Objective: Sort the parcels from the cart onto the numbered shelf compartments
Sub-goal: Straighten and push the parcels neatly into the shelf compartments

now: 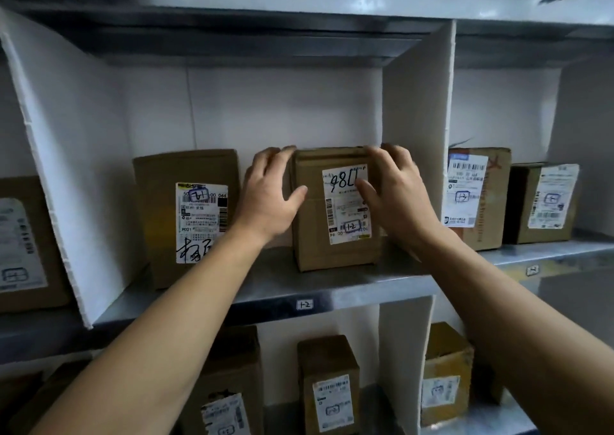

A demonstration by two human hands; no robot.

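A brown cardboard parcel [312, 235] stands upright on the metal shelf [365, 288], in the compartment tagged "1-2" [304, 304]. Its white label carries handwritten digits and a small "1-2" mark. My left hand [265, 198] holds the parcel's left side, fingers curled over the top left corner and thumb on the front. My right hand [395, 195] holds the right side, fingers over the top right corner and thumb across the label. A second, wider parcel [186, 215] stands to the left in the same compartment.
White dividers [415, 109] [66, 169] wall the compartment on both sides. Two parcels [478, 195] [538, 202] stand in the compartment to the right, one parcel [23, 245] in the one to the left. Several parcels [329, 385] fill the shelf below.
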